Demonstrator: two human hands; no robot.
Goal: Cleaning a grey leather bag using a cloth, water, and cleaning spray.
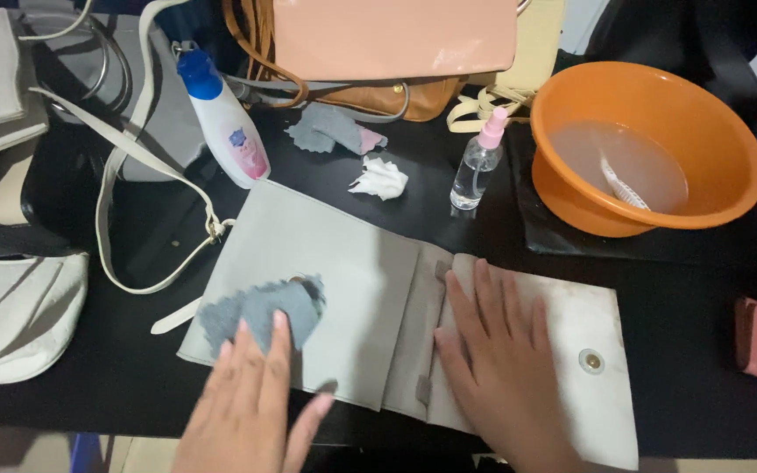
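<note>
White bags [10, 324] at far left, cut off by frame. Left hand [251, 398] – grip spread flat, fingertips pressing a grey cloth [260, 311] onto the grey clutch [326, 289] lying opened out on the black bench [133, 385]. Right hand [501, 350], fingers spread, pins the stained flap [571, 350] near its snap [590, 360]. Lotion bottle [225, 118], spray bottle [477, 162], orange basin [650, 140] of water behind – risk: a hard rub slides the clutch off the near edge, or an elbow tips the spray bottle. Object in the basin unclear; wrists out of frame
</note>
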